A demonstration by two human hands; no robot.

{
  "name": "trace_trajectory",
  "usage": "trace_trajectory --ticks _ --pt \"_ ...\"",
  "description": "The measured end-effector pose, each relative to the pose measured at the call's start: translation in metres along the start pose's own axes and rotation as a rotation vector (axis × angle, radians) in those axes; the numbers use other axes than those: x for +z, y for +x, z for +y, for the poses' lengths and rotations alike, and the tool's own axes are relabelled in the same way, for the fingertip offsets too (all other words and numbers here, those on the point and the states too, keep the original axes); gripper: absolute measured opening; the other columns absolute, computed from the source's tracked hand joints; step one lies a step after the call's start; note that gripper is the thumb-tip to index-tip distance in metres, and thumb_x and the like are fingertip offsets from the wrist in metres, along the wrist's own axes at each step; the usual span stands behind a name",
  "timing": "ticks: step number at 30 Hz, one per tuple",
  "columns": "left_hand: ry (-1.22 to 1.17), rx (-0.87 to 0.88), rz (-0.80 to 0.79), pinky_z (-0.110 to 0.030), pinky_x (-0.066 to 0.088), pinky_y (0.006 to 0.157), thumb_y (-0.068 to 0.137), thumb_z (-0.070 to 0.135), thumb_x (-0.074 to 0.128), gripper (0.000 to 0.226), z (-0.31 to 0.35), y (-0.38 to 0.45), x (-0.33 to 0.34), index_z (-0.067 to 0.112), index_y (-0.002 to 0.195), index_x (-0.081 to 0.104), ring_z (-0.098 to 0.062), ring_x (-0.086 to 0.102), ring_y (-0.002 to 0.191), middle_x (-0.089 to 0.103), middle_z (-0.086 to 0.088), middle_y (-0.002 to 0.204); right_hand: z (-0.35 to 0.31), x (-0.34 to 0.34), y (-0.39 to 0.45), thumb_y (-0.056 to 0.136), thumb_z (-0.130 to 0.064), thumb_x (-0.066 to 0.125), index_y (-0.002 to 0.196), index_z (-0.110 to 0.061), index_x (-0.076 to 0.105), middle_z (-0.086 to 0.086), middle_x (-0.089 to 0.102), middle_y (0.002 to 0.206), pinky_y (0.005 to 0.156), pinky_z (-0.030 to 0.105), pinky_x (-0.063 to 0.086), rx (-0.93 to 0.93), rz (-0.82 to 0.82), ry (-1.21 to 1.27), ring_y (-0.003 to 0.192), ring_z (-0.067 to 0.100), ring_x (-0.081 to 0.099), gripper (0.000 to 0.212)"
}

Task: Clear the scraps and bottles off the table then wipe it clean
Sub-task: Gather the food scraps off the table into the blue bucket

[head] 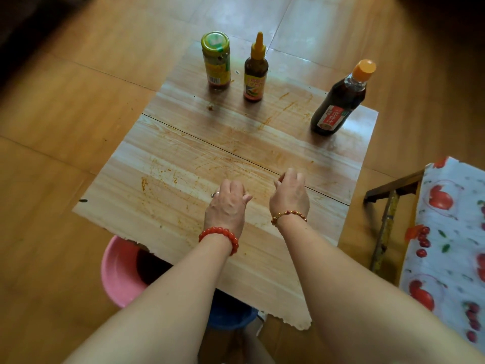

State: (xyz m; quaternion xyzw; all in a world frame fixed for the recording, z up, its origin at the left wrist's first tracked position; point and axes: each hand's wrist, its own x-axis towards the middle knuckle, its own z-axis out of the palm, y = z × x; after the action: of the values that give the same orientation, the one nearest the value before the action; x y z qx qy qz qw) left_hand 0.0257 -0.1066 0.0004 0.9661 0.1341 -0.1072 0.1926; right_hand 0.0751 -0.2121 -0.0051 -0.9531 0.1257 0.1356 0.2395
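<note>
Both hands hover curled over the smeared table (183,164), the left hand (227,203) and right hand (290,193) seemingly pinching scraps, though unclear; the jar (216,61) and two bottles (256,72) at the far edge probably go next.

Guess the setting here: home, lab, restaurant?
Probably a home eating area. A low wooden table smeared with sauce holds a jar and two condiment bottles; a pink bucket stands on the wood-look floor beside a fruit-print cloth.
</note>
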Motion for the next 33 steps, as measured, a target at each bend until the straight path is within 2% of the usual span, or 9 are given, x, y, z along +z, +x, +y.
trace_trajectory --ticks 11,18,19,21,22,23,26,30,33 --pt "0.032 0.096 -0.043 -0.031 0.048 0.077 0.097 0.039 0.037 0.029 -0.032 -0.079 -0.014 0.015 0.11 0.047 -0.022 0.056 0.098 0.048 -0.003 0.114 -0.003 0.004 -0.097 0.098 -0.02 0.044 0.108 -0.009 0.048 0.009 0.049 0.116 0.067 0.033 0.038 0.087 0.002 0.039 0.082 0.022 0.05 0.015" --pt "0.306 -0.193 -0.773 -0.035 0.035 0.106 0.099 0.037 0.037 0.046 -0.077 -0.138 -0.012 0.017 0.139 0.03 -0.029 0.039 0.131 0.037 -0.012 0.143 0.001 0.022 -0.165 0.098 -0.02 0.044 0.107 -0.009 0.048 0.009 0.049 0.114 0.068 0.031 0.036 0.165 -0.002 0.065 0.089 0.025 0.054 0.015" --pt "0.235 -0.121 -0.722 -0.036 0.039 0.103 0.099 0.037 0.036 0.041 -0.078 -0.144 -0.011 0.018 0.135 0.035 -0.028 0.043 0.127 0.04 -0.009 0.138 0.002 0.026 -0.174 0.098 -0.02 0.044 0.106 -0.009 0.047 0.01 0.049 0.114 0.067 0.031 0.037 0.175 -0.006 0.07 0.086 0.024 0.053 0.014" --pt "0.084 0.055 -0.345 -0.035 0.047 0.087 0.098 0.04 0.036 0.031 -0.076 -0.157 -0.02 0.018 0.117 0.045 -0.023 0.053 0.11 0.046 -0.004 0.12 0.004 0.033 -0.192 0.098 -0.021 0.044 0.105 -0.01 0.047 0.009 0.049 0.113 0.067 0.031 0.037 0.204 -0.011 0.08 0.081 0.021 0.048 0.013" --pt "0.069 0.084 -0.276 -0.033 0.048 0.084 0.097 0.041 0.037 0.03 -0.074 -0.163 -0.024 0.017 0.113 0.046 -0.022 0.053 0.106 0.046 -0.004 0.117 0.005 0.037 -0.201 0.098 -0.021 0.044 0.105 -0.01 0.047 0.009 0.049 0.113 0.068 0.031 0.038 0.212 -0.014 0.087 0.082 0.022 0.049 0.013" --pt "0.077 0.096 -0.27 -0.032 0.047 0.085 0.097 0.039 0.037 0.03 -0.073 -0.169 -0.031 0.016 0.113 0.047 -0.021 0.053 0.108 0.046 -0.004 0.118 0.006 0.04 -0.208 0.098 -0.021 0.045 0.105 -0.01 0.048 0.009 0.05 0.113 0.069 0.031 0.038 0.218 -0.018 0.096 0.085 0.023 0.052 0.013" --pt "0.18 0.088 -0.558 -0.031 0.04 0.102 0.101 0.027 0.036 0.032 -0.091 -0.195 -0.017 0.017 0.13 0.043 -0.026 0.046 0.127 0.045 -0.005 0.136 0.011 0.053 -0.232 0.097 -0.021 0.045 0.104 -0.009 0.048 0.009 0.05 0.113 0.071 0.03 0.037 0.252 -0.039 0.138 0.096 0.027 0.056 0.014" --pt "-0.023 0.136 -0.296 -0.031 0.049 0.081 0.097 0.037 0.039 0.024 -0.109 -0.201 0.003 0.016 0.106 0.048 -0.02 0.056 0.103 0.052 -0.002 0.109 0.024 0.078 -0.259 0.097 -0.02 0.045 0.103 -0.009 0.049 0.01 0.051 0.112 0.071 0.031 0.039 0.316 -0.045 0.162 0.096 0.028 0.055 0.013" --pt "-0.031 0.146 -0.331 -0.03 0.05 0.075 0.097 0.036 0.04 0.021 -0.122 -0.205 0.025 0.016 0.101 0.046 -0.019 0.059 0.092 0.056 -0.001 0.1 0.037 0.101 -0.272 0.097 -0.023 0.045 0.104 -0.012 0.049 0.007 0.051 0.11 0.066 0.028 0.04 0.336 -0.067 0.149 0.088 0.022 0.054 0.014"
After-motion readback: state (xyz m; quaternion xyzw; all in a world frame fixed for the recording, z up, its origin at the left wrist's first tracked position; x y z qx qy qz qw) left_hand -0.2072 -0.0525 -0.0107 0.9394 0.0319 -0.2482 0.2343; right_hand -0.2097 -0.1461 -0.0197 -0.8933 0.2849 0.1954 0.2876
